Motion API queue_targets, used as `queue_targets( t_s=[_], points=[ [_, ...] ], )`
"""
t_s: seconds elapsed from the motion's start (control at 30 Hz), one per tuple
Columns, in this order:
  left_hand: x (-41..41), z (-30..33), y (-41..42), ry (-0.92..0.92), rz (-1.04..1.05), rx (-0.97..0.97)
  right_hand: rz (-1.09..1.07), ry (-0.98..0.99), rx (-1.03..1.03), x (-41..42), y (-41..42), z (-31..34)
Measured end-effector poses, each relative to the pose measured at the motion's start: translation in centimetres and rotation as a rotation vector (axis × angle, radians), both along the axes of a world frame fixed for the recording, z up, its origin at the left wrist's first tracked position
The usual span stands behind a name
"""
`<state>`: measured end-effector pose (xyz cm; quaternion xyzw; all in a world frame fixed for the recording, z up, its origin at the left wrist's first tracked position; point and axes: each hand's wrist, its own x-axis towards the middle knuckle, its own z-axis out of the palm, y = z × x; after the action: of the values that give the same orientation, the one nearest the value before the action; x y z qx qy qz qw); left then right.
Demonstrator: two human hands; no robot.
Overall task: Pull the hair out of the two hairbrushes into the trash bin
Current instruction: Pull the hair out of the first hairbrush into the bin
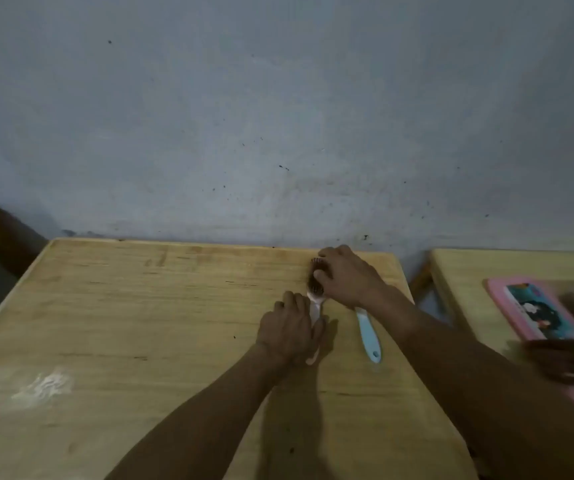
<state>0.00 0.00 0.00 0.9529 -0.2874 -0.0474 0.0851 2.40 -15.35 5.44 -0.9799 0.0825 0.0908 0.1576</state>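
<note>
A pink hairbrush (314, 295) lies on the wooden table (140, 306), its bristle head full of dark hair pointing toward the wall. My left hand (287, 332) is closed around its pale handle, pressing it to the table. My right hand (346, 277) rests over the brush head, fingers curled into the dark hair. A blue hairbrush (368, 336) lies just right of the pink one; only its light blue handle shows, as my right wrist covers its head. No trash bin is in view.
A grey wall (278, 116) rises right behind the table. A second wooden table (469, 271) stands to the right with a pink tablet-like case (534, 310) and a blurred dark thing near it. A whitish smear (43, 386) marks the near left of the table.
</note>
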Motion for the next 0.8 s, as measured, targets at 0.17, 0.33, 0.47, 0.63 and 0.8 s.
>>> queue_targets(
  t_s=[0.17,0.33,0.47,0.63,0.8],
  points=[
    [0.7,-2.0,-1.5,0.07,0.06,-0.068,-0.062,0.038,-0.104,2.3,0.3,-2.1],
    [1.5,-4.0,-1.6,-0.01,0.063,-0.147,-0.105,0.043,-0.152,3.5,0.8,-4.1],
    [1.5,-4.3,-0.6,-0.03,0.013,-0.31,-0.109,0.025,-0.137,3.9,1.6,-3.9],
    [0.8,-4.4,1.9,-0.072,0.041,-0.479,-0.133,-0.15,-0.231,3.5,3.9,-0.7],
    [-1.1,-2.9,7.7,-0.126,0.083,-0.563,-0.161,-0.262,-0.091,1.9,7.7,3.4]
  ],
)
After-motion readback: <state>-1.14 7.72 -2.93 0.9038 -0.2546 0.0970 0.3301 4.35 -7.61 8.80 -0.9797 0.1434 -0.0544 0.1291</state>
